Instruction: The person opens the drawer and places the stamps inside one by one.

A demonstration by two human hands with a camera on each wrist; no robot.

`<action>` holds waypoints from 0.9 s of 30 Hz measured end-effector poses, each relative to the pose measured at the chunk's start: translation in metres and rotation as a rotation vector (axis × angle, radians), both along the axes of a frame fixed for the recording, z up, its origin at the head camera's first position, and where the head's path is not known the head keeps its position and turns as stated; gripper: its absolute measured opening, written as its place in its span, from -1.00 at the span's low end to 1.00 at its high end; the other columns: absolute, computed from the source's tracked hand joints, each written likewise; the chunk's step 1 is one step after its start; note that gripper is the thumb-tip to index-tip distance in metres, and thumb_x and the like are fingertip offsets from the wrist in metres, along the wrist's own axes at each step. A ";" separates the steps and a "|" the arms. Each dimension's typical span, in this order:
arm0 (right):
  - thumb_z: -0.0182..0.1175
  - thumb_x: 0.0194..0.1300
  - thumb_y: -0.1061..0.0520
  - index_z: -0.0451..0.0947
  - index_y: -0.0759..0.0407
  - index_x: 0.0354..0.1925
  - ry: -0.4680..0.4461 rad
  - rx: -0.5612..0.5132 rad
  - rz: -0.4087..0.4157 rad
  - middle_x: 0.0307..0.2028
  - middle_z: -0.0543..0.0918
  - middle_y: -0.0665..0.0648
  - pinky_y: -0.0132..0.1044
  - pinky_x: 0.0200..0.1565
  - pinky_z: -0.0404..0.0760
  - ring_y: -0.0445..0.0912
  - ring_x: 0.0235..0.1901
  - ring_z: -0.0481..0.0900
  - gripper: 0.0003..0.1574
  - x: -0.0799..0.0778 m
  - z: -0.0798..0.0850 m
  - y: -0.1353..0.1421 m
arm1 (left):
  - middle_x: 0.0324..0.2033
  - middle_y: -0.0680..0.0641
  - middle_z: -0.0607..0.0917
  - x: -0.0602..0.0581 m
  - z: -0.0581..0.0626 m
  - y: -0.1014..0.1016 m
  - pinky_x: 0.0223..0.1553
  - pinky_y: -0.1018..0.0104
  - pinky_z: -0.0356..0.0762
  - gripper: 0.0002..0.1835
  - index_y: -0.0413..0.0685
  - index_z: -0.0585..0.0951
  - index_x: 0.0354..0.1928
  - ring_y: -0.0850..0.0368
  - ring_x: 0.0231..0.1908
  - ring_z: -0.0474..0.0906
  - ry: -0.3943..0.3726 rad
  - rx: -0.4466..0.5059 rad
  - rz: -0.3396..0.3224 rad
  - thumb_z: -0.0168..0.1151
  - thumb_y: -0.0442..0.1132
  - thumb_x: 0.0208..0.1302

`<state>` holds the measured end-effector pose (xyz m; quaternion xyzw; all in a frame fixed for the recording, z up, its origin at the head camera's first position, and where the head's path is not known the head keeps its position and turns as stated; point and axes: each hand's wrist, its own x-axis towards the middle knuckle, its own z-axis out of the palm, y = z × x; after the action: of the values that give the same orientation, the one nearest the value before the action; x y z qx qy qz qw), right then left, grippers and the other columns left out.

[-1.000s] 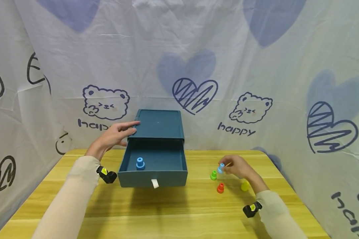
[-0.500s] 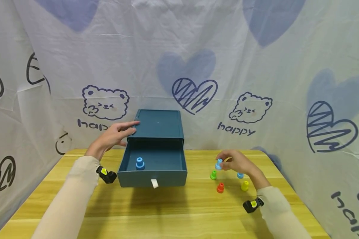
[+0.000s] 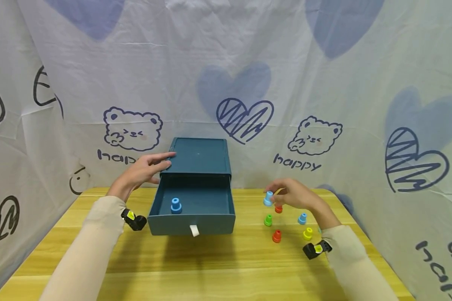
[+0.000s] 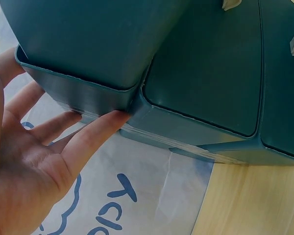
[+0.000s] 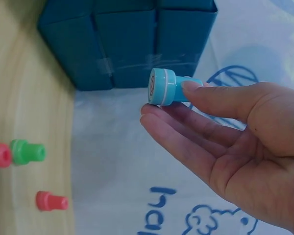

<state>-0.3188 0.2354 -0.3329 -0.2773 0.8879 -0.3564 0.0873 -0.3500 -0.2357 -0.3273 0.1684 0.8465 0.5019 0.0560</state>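
My right hand [image 3: 294, 194] pinches a small light blue stamp [image 3: 268, 199] between thumb and fingers, above the table's right half. The right wrist view shows a printed mark on the base of this stamp [image 5: 161, 87], which points toward the drawer unit. My left hand [image 3: 140, 171] lies with extended, spread fingers against the left side of the dark teal drawer unit [image 3: 200, 156]. Its top drawer [image 3: 214, 225] is pulled out, and a blue stamp [image 3: 176, 206] stands inside near the front left. In the left wrist view, fingertips [image 4: 118, 116] touch the unit's side.
On the wooden table [image 3: 226, 276] stand several stamps: a green one [image 3: 268, 220], a red one [image 3: 276, 236], another red one [image 3: 278, 209] partly behind the right hand, a blue one [image 3: 302, 218] and a yellow one [image 3: 307, 233]. A printed curtain [image 3: 248, 50] hangs behind.
My right hand has lifted the light blue stamp and carried it up and leftward, uncovering a red and a blue stamp on the table. My left hand has stayed put.
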 end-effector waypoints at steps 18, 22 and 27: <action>0.22 0.44 0.32 0.63 0.37 0.08 0.053 0.042 0.091 -0.02 0.75 0.36 -0.03 -0.06 0.82 0.13 -0.10 0.79 -0.72 0.005 0.050 -0.033 | 0.65 -0.22 0.01 0.001 0.002 0.000 0.31 -0.40 0.44 -0.31 0.12 0.24 0.60 -0.40 0.57 0.06 -0.008 0.002 0.003 0.08 0.15 0.56; 0.22 0.44 0.33 0.64 0.37 0.08 0.040 0.056 0.115 -0.03 0.76 0.34 -0.08 -0.07 0.82 0.10 -0.10 0.80 -0.72 0.005 0.059 -0.040 | 0.65 -0.23 0.01 0.001 0.001 0.001 0.31 -0.39 0.44 -0.31 0.13 0.24 0.60 -0.40 0.57 0.06 -0.008 0.000 0.003 0.08 0.15 0.56; 0.22 0.44 0.32 0.65 0.35 0.08 0.032 0.105 0.137 -0.08 0.78 0.29 -0.15 -0.09 0.83 0.03 -0.14 0.80 -0.72 0.005 0.071 -0.048 | 0.65 -0.22 0.01 0.001 0.001 0.001 0.31 -0.39 0.44 -0.32 0.14 0.25 0.60 -0.40 0.57 0.07 -0.007 -0.001 0.007 0.08 0.15 0.56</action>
<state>-0.3134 0.1873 -0.2621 -0.3381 0.8857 -0.2978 0.1115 -0.3489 -0.2348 -0.3263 0.1634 0.8471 0.5024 0.0574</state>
